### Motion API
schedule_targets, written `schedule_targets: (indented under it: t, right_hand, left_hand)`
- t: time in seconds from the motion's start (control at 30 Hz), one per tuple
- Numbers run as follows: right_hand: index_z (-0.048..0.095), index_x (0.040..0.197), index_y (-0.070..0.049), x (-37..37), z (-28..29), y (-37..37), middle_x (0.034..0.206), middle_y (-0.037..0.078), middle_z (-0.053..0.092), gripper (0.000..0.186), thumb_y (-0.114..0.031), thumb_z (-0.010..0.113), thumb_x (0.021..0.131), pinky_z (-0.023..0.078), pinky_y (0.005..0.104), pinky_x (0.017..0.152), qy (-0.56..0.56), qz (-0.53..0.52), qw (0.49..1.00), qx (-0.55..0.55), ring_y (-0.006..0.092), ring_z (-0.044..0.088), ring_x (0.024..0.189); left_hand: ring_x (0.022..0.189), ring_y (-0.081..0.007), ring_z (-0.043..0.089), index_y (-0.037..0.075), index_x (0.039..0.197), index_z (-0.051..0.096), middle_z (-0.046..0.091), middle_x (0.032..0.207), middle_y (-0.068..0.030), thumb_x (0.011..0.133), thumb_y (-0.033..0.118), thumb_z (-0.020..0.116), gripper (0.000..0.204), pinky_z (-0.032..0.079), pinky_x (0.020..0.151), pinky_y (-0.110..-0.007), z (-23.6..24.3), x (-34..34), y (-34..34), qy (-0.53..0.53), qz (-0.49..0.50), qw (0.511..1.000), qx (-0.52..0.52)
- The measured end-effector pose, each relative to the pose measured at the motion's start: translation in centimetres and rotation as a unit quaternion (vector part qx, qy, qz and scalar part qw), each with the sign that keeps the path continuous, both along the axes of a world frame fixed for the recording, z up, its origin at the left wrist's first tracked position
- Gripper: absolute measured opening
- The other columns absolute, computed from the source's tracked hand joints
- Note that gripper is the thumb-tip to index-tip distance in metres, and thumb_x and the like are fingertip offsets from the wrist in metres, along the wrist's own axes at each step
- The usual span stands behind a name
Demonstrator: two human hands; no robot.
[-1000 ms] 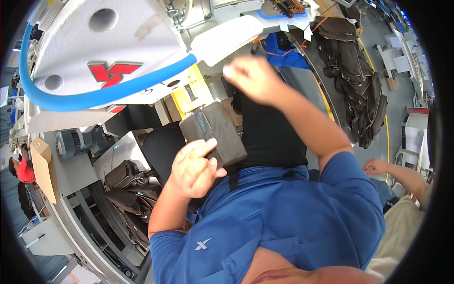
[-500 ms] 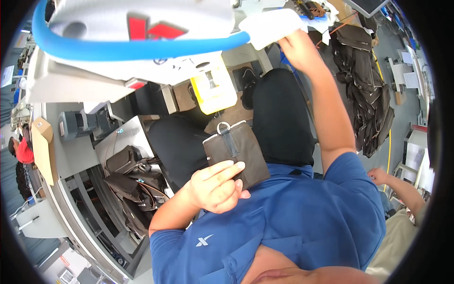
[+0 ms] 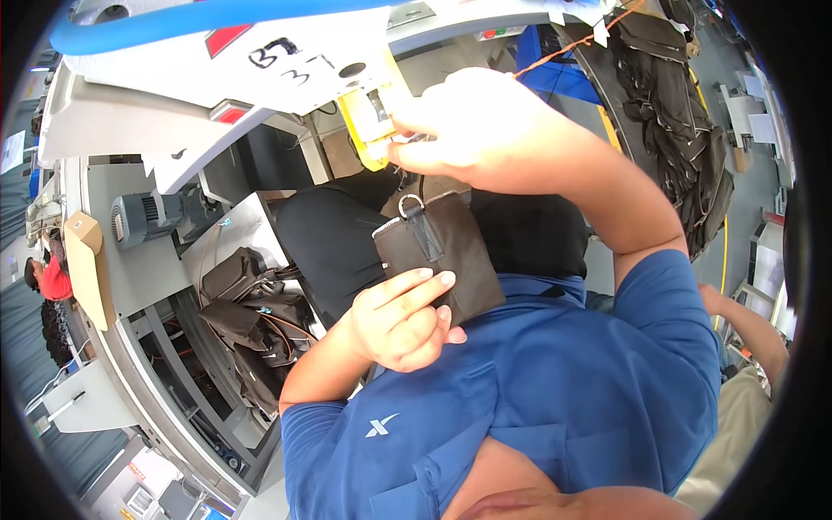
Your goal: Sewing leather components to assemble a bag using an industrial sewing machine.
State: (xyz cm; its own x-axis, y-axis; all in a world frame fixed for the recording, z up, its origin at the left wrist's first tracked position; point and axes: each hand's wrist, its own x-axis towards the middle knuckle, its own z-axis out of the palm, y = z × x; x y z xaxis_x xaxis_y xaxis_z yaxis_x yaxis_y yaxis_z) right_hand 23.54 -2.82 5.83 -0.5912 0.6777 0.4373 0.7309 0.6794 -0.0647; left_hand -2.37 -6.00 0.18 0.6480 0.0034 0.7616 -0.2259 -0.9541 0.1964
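Note:
My left hand [image 3: 403, 322] grips a small dark brown fabric pouch [image 3: 468, 251] in front of my body, its fingers lying across the pouch's lower part. A metal D-ring [image 3: 411, 205] hangs on a short dark strap at the pouch's far end, where a pale edge shows. Beyond it, my right hand [image 3: 485, 130] reaches in beside the yellow guard [image 3: 360, 126] of a white sewing machine [image 3: 286, 74]. Thumb and forefinger are bent toward each other there; glare and the hand itself hide what they pinch.
A blue tube [image 3: 217, 26] arches over the machine. Dark bags [image 3: 251, 316] are heaped on the left, and more dark pieces [image 3: 667, 113] lie piled at the right. A grey motor [image 3: 139, 227] sits below the table. Another person's arm [image 3: 754, 334] shows at the right.
My right hand has left a white part at the top and come down and left to the yellow guard. My left hand keeps its hold on the pouch. The view has shifted slightly.

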Motion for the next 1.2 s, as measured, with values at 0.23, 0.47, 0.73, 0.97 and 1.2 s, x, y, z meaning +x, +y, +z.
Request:
schedule_targets:
  t: [0.23,0.47,0.73,0.97,1.2]
  right_hand:
    - [0.075,0.105,-0.012,1.0,-2.0,-0.5,0.095,0.005,0.066,0.026,-0.018,0.076,0.08,0.053,0.0356,0.066,0.154,-0.057,0.986,0.025,0.0241,0.063,0.074]
    - [0.07,0.122,-0.006,12.8,-10.8,3.8,0.103,0.017,0.068,0.035,-0.022,0.071,0.091,0.054,0.0422,0.085,0.244,-0.524,0.813,-0.07,0.0354,0.066,0.094]
    - [0.075,0.098,-0.001,15.9,-9.7,7.4,0.104,0.026,0.069,0.039,-0.037,0.063,0.093,0.051,0.0471,0.092,0.244,-0.467,0.837,-0.144,0.0421,0.063,0.102]
    - [0.073,0.104,0.001,4.5,-2.8,-7.3,0.1,0.006,0.073,0.029,-0.026,0.063,0.102,0.051,0.031,0.085,0.601,0.077,0.625,-0.493,0.011,0.064,0.092]
    - [0.057,0.134,0.005,4.7,4.4,-14.1,0.124,0.007,0.065,0.035,-0.015,0.057,0.105,0.047,0.0293,0.096,0.713,-0.088,0.696,0.011,0.0101,0.058,0.111]
  left_hand:
    - [0.092,-0.0303,0.074,0.004,0.08,0.058,0.054,0.075,-0.0041,0.087,0.022,0.079,0.028,0.061,0.085,-0.044,0.7,-0.3,-0.1,0.009,-0.017,1.0,-0.014]
    - [0.09,-0.0309,0.073,0.004,0.086,0.061,0.051,0.077,-0.0038,0.088,0.026,0.079,0.028,0.061,0.083,-0.047,2.8,1.0,0.3,-0.024,-0.036,0.998,-0.046]
    - [0.089,-0.0202,0.064,0.013,0.09,0.067,0.064,0.089,0.0009,0.087,0.036,0.078,0.026,0.053,0.085,-0.043,5.2,3.1,1.6,-0.04,-0.017,0.998,-0.041]
    - [0.087,-0.0274,0.063,0.008,0.092,0.065,0.063,0.095,-0.0073,0.093,0.043,0.07,0.036,0.052,0.082,-0.049,5.8,3.3,4.3,-0.035,0.027,0.994,-0.099]
    - [0.104,-0.0313,0.057,-0.003,0.113,0.055,0.058,0.112,-0.0182,0.104,0.031,0.051,0.034,0.044,0.097,-0.041,3.3,5.7,4.5,-0.127,0.104,0.963,-0.216]
